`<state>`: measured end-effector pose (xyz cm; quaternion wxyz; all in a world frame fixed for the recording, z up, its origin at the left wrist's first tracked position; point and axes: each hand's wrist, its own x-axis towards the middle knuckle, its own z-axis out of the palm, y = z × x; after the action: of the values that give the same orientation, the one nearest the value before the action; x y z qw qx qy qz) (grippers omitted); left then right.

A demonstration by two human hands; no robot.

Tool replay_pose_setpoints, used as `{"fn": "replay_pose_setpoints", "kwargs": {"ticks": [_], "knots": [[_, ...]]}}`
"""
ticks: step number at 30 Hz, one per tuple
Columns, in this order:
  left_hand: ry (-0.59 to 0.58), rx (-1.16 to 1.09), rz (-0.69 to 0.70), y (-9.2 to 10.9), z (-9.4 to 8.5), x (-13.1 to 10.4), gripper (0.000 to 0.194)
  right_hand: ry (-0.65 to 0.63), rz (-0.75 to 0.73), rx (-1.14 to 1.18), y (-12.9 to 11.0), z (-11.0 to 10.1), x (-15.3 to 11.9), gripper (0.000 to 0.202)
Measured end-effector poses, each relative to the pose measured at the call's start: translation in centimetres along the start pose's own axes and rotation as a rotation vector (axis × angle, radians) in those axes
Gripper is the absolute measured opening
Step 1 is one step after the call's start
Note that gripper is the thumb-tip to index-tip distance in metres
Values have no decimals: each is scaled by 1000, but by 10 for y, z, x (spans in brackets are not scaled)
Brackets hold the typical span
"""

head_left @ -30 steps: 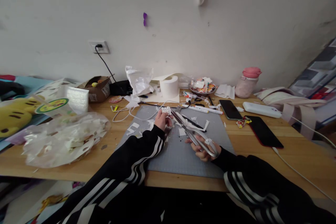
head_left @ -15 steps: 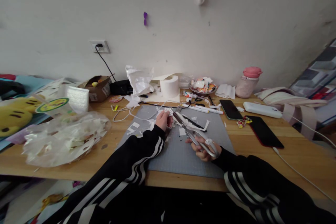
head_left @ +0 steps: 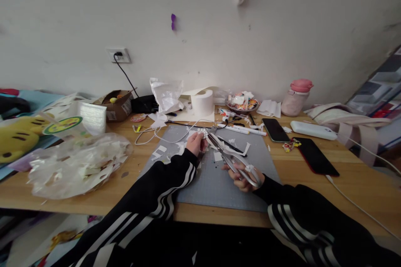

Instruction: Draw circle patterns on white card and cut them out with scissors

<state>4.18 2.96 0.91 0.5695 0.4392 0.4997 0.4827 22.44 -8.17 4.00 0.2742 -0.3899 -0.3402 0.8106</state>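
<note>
Between the fingers of my left hand (head_left: pixel 196 143) is a small white paper piece (head_left: pixel 203 132) with dark outlines on it. My right hand (head_left: pixel 242 178) is closed on the handles of a pair of large silver scissors (head_left: pixel 232 159). The scissor blades point up and left, and their tips are at the paper piece; whether they touch it I cannot tell. Both hands are over a grey cutting mat (head_left: pixel 216 192), where white paper scraps (head_left: pixel 160 150) lie on the left and a dark slim tool (head_left: pixel 230 145) lies behind the scissors.
Left stands a crumpled plastic bag (head_left: pixel 75 171) near a yellow plush toy (head_left: pixel 19 142). Behind the mat are a white roll (head_left: pixel 202 104), several markers (head_left: pixel 239 129) and a bowl of scraps (head_left: pixel 242 102). Two phones (head_left: pixel 316 156), a power bank (head_left: pixel 313 130) and a pink bottle (head_left: pixel 295 99) are right.
Hardly anything differs. My left hand and the paper piece have stayed by the scissor tips, and the scissors have shifted only very slightly.
</note>
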Motion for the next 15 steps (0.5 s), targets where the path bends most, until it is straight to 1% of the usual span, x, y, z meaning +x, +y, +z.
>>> {"fn": "replay_pose_setpoints", "kwargs": {"ticks": [8,15], "knots": [[6,2,16,2,1,-2,24,-7,-9,28,3,-2,2,51],[-1,24,34,3,2,-4,24,-1,3,37,1,0,0,51]]}}
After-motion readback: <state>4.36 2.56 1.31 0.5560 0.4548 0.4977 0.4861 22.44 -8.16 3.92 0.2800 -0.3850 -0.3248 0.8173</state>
